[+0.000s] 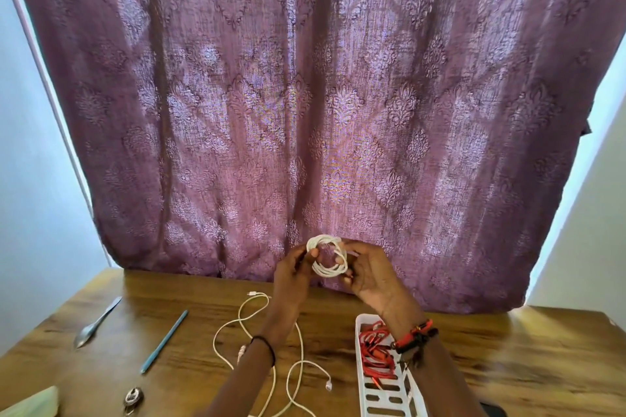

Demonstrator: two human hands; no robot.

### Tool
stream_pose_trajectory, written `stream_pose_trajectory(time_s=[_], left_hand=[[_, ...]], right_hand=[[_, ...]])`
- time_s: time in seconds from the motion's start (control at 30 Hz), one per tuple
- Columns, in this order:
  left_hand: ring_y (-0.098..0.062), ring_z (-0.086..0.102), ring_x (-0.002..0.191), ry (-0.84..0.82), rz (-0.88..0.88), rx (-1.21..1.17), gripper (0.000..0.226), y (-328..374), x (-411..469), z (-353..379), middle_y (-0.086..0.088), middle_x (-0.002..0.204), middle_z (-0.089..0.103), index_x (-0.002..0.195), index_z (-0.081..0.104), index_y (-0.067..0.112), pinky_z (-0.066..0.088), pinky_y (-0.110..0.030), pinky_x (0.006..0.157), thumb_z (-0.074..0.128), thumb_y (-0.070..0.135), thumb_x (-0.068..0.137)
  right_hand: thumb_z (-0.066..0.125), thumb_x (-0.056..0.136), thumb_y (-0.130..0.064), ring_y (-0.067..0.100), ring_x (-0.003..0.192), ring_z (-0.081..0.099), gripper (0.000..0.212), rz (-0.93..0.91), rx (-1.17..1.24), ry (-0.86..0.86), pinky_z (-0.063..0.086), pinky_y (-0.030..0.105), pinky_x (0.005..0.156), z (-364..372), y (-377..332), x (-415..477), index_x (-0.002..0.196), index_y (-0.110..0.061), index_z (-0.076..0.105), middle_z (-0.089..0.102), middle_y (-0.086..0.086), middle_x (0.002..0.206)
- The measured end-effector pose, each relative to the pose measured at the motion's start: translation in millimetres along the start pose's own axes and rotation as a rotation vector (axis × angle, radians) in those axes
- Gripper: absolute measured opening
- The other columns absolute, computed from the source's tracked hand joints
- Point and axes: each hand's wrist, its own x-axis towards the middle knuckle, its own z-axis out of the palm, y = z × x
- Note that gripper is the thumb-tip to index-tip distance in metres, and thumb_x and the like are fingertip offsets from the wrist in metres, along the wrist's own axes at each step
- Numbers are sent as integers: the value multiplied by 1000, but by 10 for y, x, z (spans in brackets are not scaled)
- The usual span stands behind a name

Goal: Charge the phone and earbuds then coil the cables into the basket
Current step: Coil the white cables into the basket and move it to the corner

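Center frame: left hand (pixel 293 272) and right hand (pixel 371 276) both grip coil (pixel 330 271) | risk, I'd say: loops spring apart if either lets go before basket (pixel 363 396).

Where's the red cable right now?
Head view, lower right: the red cable lies inside the white basket on the table, right of the loose white cable.

White cable (pixel 327 256), wound into a tight little ring, is up in the air, pinched between left hand (pixel 293 269) and right hand (pixel 369 276). Second white cable (pixel 301 344) sprawls loose on the table (pixel 508 366). White slotted basket (pixel 369 394) lies to its right, red cable (pixel 374 349) bundled inside.
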Motion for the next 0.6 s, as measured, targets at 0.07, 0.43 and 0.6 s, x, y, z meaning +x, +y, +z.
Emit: stream_pose_trajectory(time_s=[0.07,0.43,0.6], left_hand=[[9,57,66,33,69,104,27,7,19,7,0,79,68,94,67,7,47,-24,68,56,30,84],[-13,52,92,153,188,327,17,-52,13,-181,-9,103,53,104,64,0,40,-17,83,58,5,89],[-6,53,62,40,156,329,17,0,-21,-245,-5,69,65,90,66,8,36,-13,55,55,21,91]], right_hand=[[57,83,0,6,41,50,18,-144,-146,80,34,13,35,12,33,21,92,-16,55,59,-2,55],[66,83,-13,-10,53,52,6,-559,-1076,91,36,13,60,-211,90,50,85,-11,72,55,-18,61],[67,84,-17,-9,46,46,7,-477,-1129,-40,33,10,51,-237,-94,32,85,-12,71,52,-18,45]])
